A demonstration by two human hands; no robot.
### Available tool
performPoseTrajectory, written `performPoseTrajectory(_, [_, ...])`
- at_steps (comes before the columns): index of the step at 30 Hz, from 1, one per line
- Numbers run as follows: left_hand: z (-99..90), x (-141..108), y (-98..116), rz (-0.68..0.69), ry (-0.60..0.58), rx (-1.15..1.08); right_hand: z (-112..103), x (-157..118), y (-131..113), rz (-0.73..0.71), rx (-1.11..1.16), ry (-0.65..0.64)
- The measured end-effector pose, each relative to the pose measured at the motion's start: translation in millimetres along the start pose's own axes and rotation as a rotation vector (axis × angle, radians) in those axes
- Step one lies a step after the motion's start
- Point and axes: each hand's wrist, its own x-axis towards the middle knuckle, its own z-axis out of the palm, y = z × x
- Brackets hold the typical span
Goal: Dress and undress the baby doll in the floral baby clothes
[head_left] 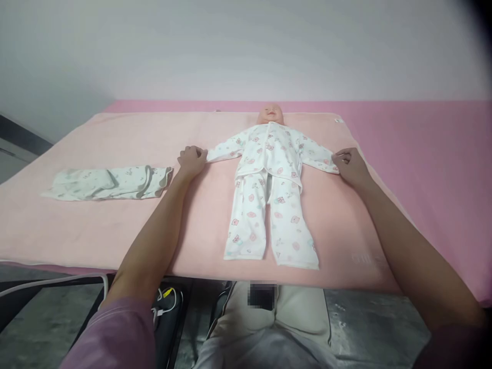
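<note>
A baby doll (271, 114) lies on its back, dressed in a white patterned top (269, 151) with its sleeves spread to both sides. White patterned trousers (251, 215) extend below the top toward the near edge. My left hand (193, 158) pinches the cuff of the sleeve on the left. The cuff of the sleeve on the right is pinched between the fingers of my right hand (348, 163). The doll's own hands and feet do not show.
Folded white patterned cloth (111, 183) lies left of my left hand. A light pink blanket (200, 220) covers much of the pink table (430, 164). Behind it rises a pale wall (246, 51). White cables (169, 307) hang below the near edge.
</note>
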Motion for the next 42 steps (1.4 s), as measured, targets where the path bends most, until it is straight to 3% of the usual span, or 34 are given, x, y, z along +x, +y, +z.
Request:
performPoseTrajectory(3, [1.2, -1, -5, 0.006, 0.054, -0.202, 1, 12, 2, -0.024, 0.194, 0.147])
performPoseTrajectory(6, [1.8, -3, -6, 0.023, 0.114, -0.300, -6, 23, 7, -0.065, 0.226, 0.270])
performPoseTrajectory(10, [-4.5, -12, 0, 0.079, 0.204, -0.209, -16, 16, 8, -0.044, 0.053, 0.301])
performPoseTrajectory(12, [-8.9, -20, 7, 0.182, 0.247, -0.163, -16, 4, 2, -0.121, -0.111, 0.316])
performPoseTrajectory(14, [-10.8, -30, 14, 0.325, 0.222, -0.148, -11, -7, -7, -0.282, -0.259, 0.289])
performPoseTrajectory(16, [-8.7, -39, 22, 0.423, 0.084, -0.111, -3, -14, -15, -0.422, -0.363, 0.133])
performPoseTrajectory(18, [-4.0, -46, 30, 0.448, -0.105, -0.025, 6, -17, -20, -0.463, -0.428, -0.087])
performPoseTrajectory(20, [-0.8, -53, 37, 0.416, -0.212, 0.064, 11, -20, -25, -0.451, -0.476, -0.207])
performPoseTrajectory(23, [-5.7, -66, 54, 0.403, -0.130, 0.091, 13, -32, -45, -0.469, -0.510, -0.127])
performPoseTrajectory(26, [-20.5, -88, 78, 0.595, -0.126, -0.045, 15, -59, -87, -0.602, -0.402, -0.056])
performPoseTrajectory(29, [-31.0, -111, 103, 0.849, -0.256, -0.157, 26, -93, -136, -0.766, -0.221, -0.188])
performPoseTrajectory(32, [-27.1, -127, 122, 0.949, -0.241, -0.143, 45, -114, -168, -0.855, -0.224, -0.254])
performPoseTrajectory(37, [-6.5, -137, 139, 0.990, -0.095, -0.040, 67, -115, -183, -0.833, -0.294, -0.134])
performPoseTrajectory(40, [-3.5, -140, 141, 1.025, -0.070, -0.047, 67, -112, -181, -0.839, -0.253, -0.060])
performPoseTrajectory(42, [-7.4, -142, 134, 1.039, -0.070, -0.058, 61, -113, -176, -0.877, -0.244, -0.089])
